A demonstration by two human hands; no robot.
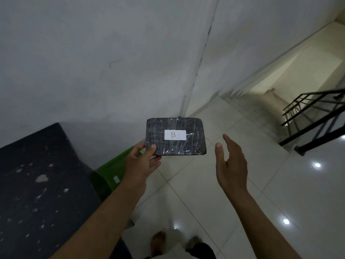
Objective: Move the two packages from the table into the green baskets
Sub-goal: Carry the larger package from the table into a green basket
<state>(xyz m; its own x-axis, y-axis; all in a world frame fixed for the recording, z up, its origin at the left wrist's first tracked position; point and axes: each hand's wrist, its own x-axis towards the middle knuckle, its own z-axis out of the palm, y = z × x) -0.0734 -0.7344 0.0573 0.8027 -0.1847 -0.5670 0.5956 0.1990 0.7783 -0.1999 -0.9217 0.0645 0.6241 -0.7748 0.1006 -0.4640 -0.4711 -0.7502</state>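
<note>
Package [175,137], dark, plastic-wrapped, w/ a white label [175,135] marked "B", is up in the air in front of me, off the table [41,184]. My left hand [141,161] pinches its near-left corner, thumb on top, fingers under. My right hand [230,165] is open, fingers spread, holding nothing, just beside the package's right edge, not touching. So this one is picked up but not yet dropped in; I see no 2nd package, so can't tell if it's done. One green basket [110,174] sits on the floor beside the table, partly hidden by my left arm; contents not visible. White tile floor [280,193], grey wall ahead, stairs w/ black railing [315,116] to the right, well apart. Nothing blocks the path down to the basket, I'd judge.
</note>
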